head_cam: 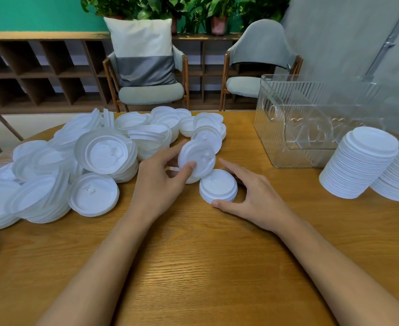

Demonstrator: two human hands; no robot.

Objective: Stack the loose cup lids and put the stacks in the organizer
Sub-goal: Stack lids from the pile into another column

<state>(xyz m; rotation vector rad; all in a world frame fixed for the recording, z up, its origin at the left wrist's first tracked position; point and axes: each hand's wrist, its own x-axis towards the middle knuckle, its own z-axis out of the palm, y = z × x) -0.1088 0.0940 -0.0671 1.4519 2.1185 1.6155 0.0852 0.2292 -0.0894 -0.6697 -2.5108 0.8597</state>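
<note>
In the head view, a single lid is pinched by the left hand, thumb on its near face and fingers behind. It is held tilted just above and to the left of a short stack, presumably so that it can be turned flat and dropped onto that stack.

The short stack is cupped by the right hand, the thumb laid against its near rim and the forefinger stretched round behind. This hold is judged to be there to keep the stack from sliding on the table when the next lid is pressed home.

The loose lids are heaped on the left and far side of the table, within reach of the left hand, which would explain why picking falls to that side.

Two tall stacks (apparently finished ones) are parked at the right, just in front of the clear organizer, and lean slightly. No lids can be made out inside the organizer, so the putting-away is judged not yet begun, and much of the heap is left to stack.
</note>
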